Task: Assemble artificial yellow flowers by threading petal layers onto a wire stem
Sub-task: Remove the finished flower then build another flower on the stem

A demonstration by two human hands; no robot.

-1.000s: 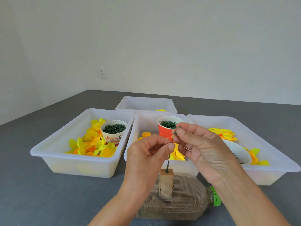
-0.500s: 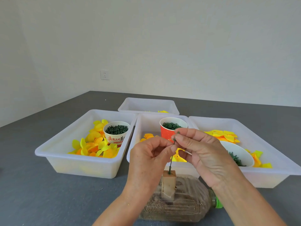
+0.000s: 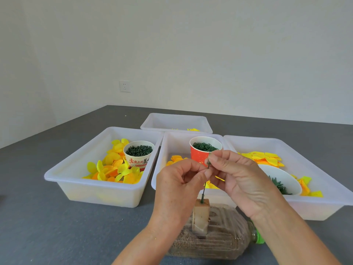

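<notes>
While both hands [image 3: 209,175] pinch the wire stem [image 3: 204,192], 4 tubs [image 3: 99,180] hold petals [image 3: 114,169], cups.

Glossy translucent plastic bins [image 3: 99,194]

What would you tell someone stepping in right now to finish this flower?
Left hand: fingers pinch the wire stem, which stands in the block on the bottle.
Right hand: fingers pinch a small green piece at the stem's top.
Done: stem planted; no petals on it.
Left: seat the piece, thread petal layers from the left tray.
</notes>
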